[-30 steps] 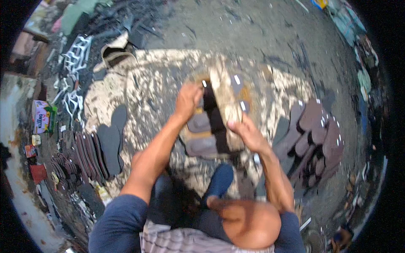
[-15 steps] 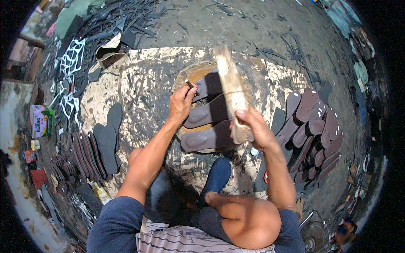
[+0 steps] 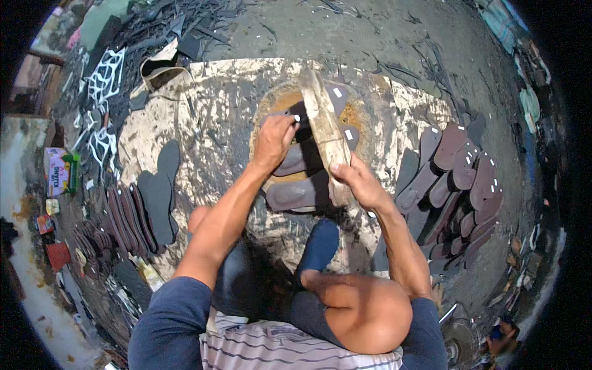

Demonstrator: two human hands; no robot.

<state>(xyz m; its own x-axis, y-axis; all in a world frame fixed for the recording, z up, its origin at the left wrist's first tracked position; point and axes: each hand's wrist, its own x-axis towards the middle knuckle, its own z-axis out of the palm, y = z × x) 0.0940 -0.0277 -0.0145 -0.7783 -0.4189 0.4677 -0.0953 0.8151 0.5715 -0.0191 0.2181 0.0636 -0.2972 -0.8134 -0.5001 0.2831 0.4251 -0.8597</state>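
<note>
My left hand [image 3: 274, 139] is closed around a short rod-shaped punch [image 3: 296, 118], held over the farthest of three dark sandal soles; only its pale upper end shows. My right hand [image 3: 362, 180] grips the near end of a rough, pale wooden bat [image 3: 324, 120], which slants over the soles close to the punch. The nearest sole [image 3: 293, 195] and the middle sole [image 3: 291, 159] lie side by side on a round wooden block [image 3: 282, 100]. The bat and its shadow hide parts of the soles. A white tag [image 3: 348, 134] shows on the middle sole's far right end.
Tagged brown soles [image 3: 459, 169] are heaped at the right. Stacked soles [image 3: 126, 219] and flat dark soles [image 3: 161, 191] lie at the left. White straps [image 3: 105, 80], a colourful box [image 3: 61, 172] and dark offcuts [image 3: 185, 28] surround the stained sheet [image 3: 216, 92].
The bat has swung left and its far end now leans nearer the punch. My left hand has shifted slightly right. The white tags on the soles' right ends have come into view.
</note>
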